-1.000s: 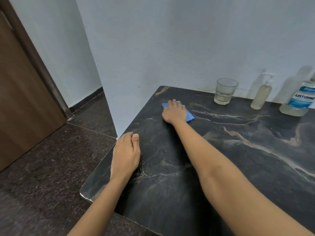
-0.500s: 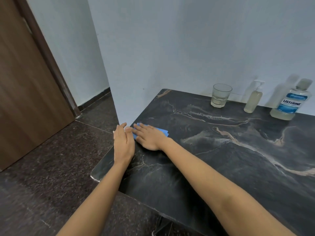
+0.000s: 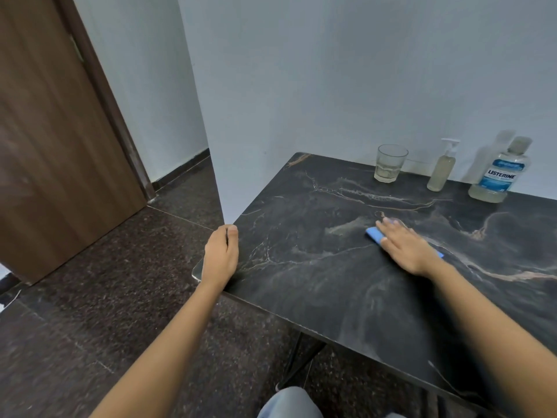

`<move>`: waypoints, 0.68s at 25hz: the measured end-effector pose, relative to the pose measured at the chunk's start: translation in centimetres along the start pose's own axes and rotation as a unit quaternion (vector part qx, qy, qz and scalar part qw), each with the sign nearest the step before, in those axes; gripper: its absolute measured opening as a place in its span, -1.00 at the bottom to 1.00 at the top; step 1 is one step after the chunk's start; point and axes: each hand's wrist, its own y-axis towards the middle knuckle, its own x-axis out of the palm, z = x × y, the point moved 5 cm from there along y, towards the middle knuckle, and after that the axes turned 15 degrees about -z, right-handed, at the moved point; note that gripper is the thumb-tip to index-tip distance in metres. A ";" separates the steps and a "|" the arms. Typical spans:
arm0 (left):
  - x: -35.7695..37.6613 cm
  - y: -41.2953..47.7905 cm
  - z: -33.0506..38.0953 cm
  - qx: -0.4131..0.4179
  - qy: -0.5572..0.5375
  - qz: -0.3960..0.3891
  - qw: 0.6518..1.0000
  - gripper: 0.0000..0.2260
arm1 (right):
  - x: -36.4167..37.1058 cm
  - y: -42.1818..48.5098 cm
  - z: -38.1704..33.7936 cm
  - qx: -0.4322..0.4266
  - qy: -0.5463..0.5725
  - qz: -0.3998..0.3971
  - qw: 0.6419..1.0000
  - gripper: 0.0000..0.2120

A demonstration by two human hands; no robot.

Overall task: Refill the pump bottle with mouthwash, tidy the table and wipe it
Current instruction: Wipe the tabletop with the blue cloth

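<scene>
Blue cloth (image 3: 373, 234) under flat right hand (image 3: 407, 250); left hand (image 3: 221, 255) grips table (image 3: 316, 297) edge; one glass (image 3: 390, 163), one pump bottle (image 3: 442, 170), one mouthwash bottle (image 3: 498, 176).

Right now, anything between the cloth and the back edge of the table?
Yes. The right hand presses the blue cloth flat on the table; between it and the wall stand the glass, pump bottle and mouthwash bottle in a row.
</scene>
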 end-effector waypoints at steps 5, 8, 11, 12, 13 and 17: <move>-1.5 -1.8 -0.4 -0.046 -0.080 0.029 0.995 -0.64 | -0.1 3.4 -2.4 0.099 0.033 0.000 0.995 -0.49; -1.8 -2.1 -1.2 -0.043 -0.099 0.036 0.993 -0.63 | 0.0 4.2 -5.2 0.098 0.038 -0.012 0.994 -0.48; -2.5 -2.2 -2.2 -0.046 -0.118 0.058 0.990 -0.61 | 0.4 5.8 -11.0 0.045 0.011 -0.008 0.999 -0.48; -2.8 -2.4 -2.4 -0.052 -0.132 0.063 0.988 -0.61 | 0.7 6.4 -13.5 0.023 0.003 -0.009 1.000 -0.48; -3.0 -2.6 -2.4 -0.058 -0.149 0.067 0.985 -0.62 | 1.1 7.0 -16.2 0.001 -0.005 -0.010 1.000 -0.48; -3.7 -3.5 -2.9 -0.062 -0.206 0.097 0.972 -0.64 | 2.7 7.9 -26.7 -0.090 -0.031 -0.018 0.995 -0.49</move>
